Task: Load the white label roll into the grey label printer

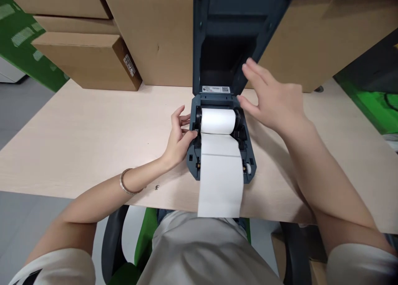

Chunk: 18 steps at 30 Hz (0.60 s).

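A dark blue-grey label printer (194,163) sits on the table with its lid (236,24) standing up. Inside it lies a roll of white labels (218,121). From the roll a strip of labels (220,185) runs toward me and hangs past the printer's front. My left hand (179,140) grips the printer's left side, thumb over the rim and fingers along the outer wall. At the right edge of the raised lid, my right hand (272,96) is open with fingers spread; whether the fingertips touch the lid I cannot tell.
Large cardboard boxes (152,36) stand along the back of the light wooden table (77,144), behind the lid. A smaller carton (83,61) with a label is at the back left. Chair armrests (113,243) flank me below the table's front edge.
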Motion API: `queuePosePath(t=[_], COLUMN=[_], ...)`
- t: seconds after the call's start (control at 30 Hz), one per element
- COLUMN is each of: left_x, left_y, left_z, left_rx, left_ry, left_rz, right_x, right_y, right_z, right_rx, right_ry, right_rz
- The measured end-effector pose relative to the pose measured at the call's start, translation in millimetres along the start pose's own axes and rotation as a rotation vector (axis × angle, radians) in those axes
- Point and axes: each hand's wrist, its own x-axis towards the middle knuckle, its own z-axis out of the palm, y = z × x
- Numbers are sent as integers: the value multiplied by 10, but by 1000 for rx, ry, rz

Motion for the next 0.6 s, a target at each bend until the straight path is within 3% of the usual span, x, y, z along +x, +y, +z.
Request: queuePosePath(t=[0.1,0.23,0.3,0.43,0.6], left_x=[1,-1,0,5,10], left_y=[35,73,79,68,52], left_z=[9,13,17,29,28], left_rx=[10,32,50,56,68], left_ry=[7,6,10,9,0], left_rz=[9,9,10,11,16], right_x=[1,-14,-9,18,80], right_y=[-86,-218,-217,-163,-162], right_z=[111,236,310,408,362], right_rx=[21,46,54,57,79], right_ry=[-33,-54,-104,-185,-216], right_rz=[-50,-308,-365,-370,-336])
